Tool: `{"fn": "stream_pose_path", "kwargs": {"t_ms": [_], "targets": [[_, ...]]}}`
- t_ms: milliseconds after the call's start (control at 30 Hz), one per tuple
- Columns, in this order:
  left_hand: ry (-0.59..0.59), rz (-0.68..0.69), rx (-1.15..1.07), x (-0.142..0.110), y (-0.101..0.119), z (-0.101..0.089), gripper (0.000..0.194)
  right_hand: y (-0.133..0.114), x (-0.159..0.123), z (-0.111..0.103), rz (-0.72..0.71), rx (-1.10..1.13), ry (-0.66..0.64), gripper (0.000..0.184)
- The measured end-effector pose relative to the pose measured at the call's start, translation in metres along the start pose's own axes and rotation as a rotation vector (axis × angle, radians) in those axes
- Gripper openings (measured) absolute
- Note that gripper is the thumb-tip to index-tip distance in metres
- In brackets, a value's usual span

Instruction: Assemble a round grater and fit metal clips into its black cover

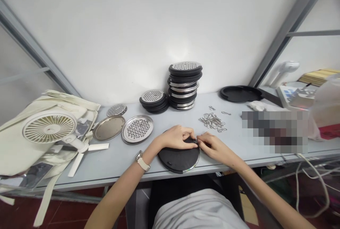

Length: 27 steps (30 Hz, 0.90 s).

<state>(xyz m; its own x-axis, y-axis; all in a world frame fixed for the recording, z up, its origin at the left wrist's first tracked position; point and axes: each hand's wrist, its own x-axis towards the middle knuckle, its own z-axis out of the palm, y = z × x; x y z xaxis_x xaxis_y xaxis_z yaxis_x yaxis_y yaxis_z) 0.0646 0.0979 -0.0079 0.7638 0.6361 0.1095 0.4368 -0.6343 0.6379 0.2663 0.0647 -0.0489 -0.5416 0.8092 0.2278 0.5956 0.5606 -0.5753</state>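
A black round plate [177, 158] with a shiny metal rim lies tilted at the table's front edge, partly covered by my left hand. My left hand [179, 137] is closed, its thumb and fingers gripping the plate's upper right part. At that same edge my right hand [215, 148] is pinched, fingertips meeting those of the left. A sliver of shiny metal shows at the right fingertips, looking like a small wire clip, mostly hidden by the fingers. Just beyond lies a loose pile of metal wire clips [211, 121].
Farther back stand a tall stack of black and metal discs [183, 96] and a lower stack [153, 105]. Perforated grater discs [138, 129] and a plain metal disc [109, 128] lie left, beside a white fan [50, 129]. A black tray [235, 94] sits back right.
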Motion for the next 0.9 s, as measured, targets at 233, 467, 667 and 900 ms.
{"fn": "stream_pose_path", "kwargs": {"t_ms": [233, 467, 667, 900], "targets": [[0.009, 0.021, -0.014, -0.0002, -0.0013, 0.0000, 0.025, 0.0013, 0.0001, 0.0003, -0.009, -0.008, -0.009, 0.030], [0.001, 0.014, -0.014, -0.0001, -0.0002, -0.0011, 0.027, 0.0001, 0.0002, 0.0002, -0.013, -0.009, -0.005, 0.031], [0.000, -0.015, -0.045, -0.0004, 0.0005, -0.0014, 0.026, -0.0003, 0.0001, 0.0006, -0.015, -0.009, -0.001, 0.031], [-0.019, -0.028, -0.068, 0.0000, -0.0001, -0.0015, 0.027, -0.0028, 0.0001, -0.0009, -0.020, -0.015, 0.000, 0.030]]}}
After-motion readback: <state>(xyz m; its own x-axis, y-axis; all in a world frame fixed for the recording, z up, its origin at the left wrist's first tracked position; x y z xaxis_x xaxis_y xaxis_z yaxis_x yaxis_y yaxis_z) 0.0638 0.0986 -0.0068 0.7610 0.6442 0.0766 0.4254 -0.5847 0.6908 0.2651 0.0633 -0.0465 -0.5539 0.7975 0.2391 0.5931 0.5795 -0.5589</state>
